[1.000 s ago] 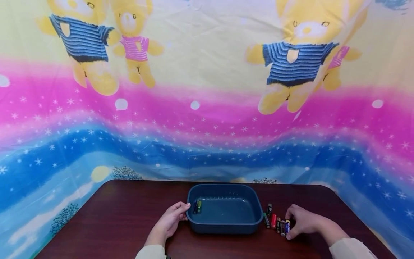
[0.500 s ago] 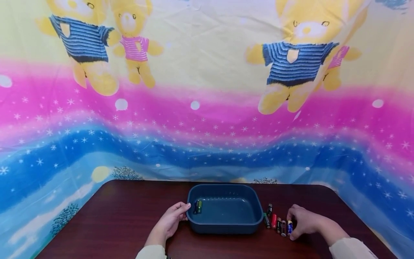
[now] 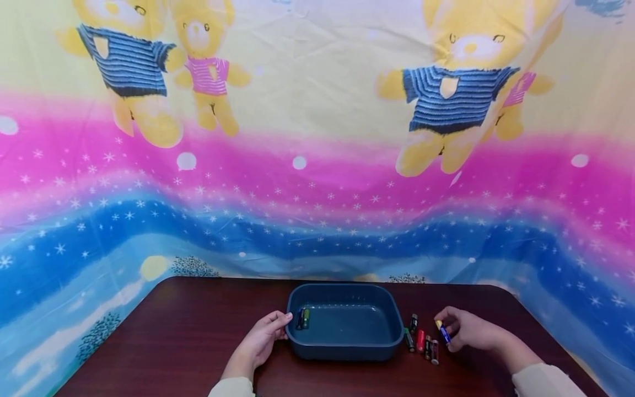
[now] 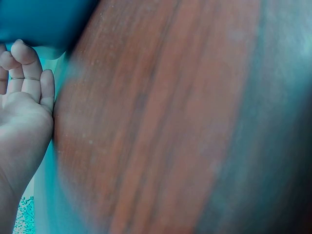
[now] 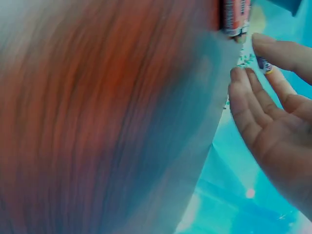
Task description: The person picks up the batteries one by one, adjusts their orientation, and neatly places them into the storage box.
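Observation:
A dark blue-grey plastic tub stands on the table. My left hand holds its left side, thumb on the rim and fingers against the outer wall; the left wrist view shows these fingers curled at the tub's wall. Inside the tub, at its left end, lie a green battery and a dark one. To the right of the tub, my right hand pinches a blue battery with a yellow end between thumb and finger, tilted and apart from the others.
Several loose batteries lie right of the tub, among them a red one, a brown one and a black one. A printed cloth hangs behind the dark wooden table.
My right hand has drawn the blue battery away from the row, to the right and slightly up, and it now tilts. My left hand and the tub stay in place.

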A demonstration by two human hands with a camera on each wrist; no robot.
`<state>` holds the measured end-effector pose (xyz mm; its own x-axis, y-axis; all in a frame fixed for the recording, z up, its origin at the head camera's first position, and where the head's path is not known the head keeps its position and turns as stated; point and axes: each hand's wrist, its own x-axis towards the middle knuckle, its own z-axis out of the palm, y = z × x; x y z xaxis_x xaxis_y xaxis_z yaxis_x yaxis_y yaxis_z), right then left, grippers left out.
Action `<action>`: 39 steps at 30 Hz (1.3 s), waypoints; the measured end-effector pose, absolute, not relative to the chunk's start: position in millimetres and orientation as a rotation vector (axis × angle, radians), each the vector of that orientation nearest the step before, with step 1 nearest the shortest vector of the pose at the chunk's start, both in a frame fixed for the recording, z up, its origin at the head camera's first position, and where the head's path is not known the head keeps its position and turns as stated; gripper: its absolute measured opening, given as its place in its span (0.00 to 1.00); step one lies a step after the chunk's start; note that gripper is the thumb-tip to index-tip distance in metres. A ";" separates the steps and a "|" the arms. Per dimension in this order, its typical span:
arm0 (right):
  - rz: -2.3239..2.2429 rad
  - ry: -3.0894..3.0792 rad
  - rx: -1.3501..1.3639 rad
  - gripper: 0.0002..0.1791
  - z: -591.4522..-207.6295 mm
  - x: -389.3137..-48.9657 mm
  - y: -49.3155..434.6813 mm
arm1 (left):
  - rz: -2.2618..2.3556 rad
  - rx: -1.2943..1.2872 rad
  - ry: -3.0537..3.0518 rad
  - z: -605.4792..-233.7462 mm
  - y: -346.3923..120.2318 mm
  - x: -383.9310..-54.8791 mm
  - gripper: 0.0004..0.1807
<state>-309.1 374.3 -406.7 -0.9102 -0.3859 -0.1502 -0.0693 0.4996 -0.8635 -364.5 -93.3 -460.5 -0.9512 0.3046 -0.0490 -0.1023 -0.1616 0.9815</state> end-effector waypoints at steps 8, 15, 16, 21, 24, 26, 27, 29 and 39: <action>-1.817 2.235 -0.342 0.34 -401.8 -317.5 368.4 | 2.201 0.238 1.833 -460.5 -94.8 -363.4 0.10; -2.073 1.961 -0.423 0.26 -397.9 -322.2 364.1 | 2.200 0.238 1.835 -461.4 -94.9 -363.1 0.11; -2.090 1.943 -0.427 0.27 -396.9 -322.8 362.9 | 2.198 0.239 1.836 -461.8 -94.9 -363.3 0.11; -2.096 1.938 -0.411 0.38 -390.6 -326.9 355.6 | 2.198 0.240 1.843 -463.4 -95.3 -364.5 0.11; -2.064 1.956 -0.403 0.42 -387.1 -329.4 350.0 | 2.197 0.237 1.850 -464.2 -95.8 -365.0 0.10; -2.051 1.959 -0.403 0.43 -384.7 -330.8 345.9 | 2.196 0.232 1.854 -464.3 -96.0 -365.2 0.11; -2.047 1.960 -0.393 0.44 -383.4 -331.5 343.7 | 2.195 0.235 1.856 -464.5 -95.9 -365.4 0.11; -2.031 1.972 -0.378 0.45 -380.8 -333.1 339.1 | 2.196 0.237 1.856 -464.7 -95.6 -365.7 0.11; -1.952 2.104 -0.345 0.43 -366.9 -345.5 314.1 | 2.193 0.255 1.855 -462.7 -93.3 -366.3 0.10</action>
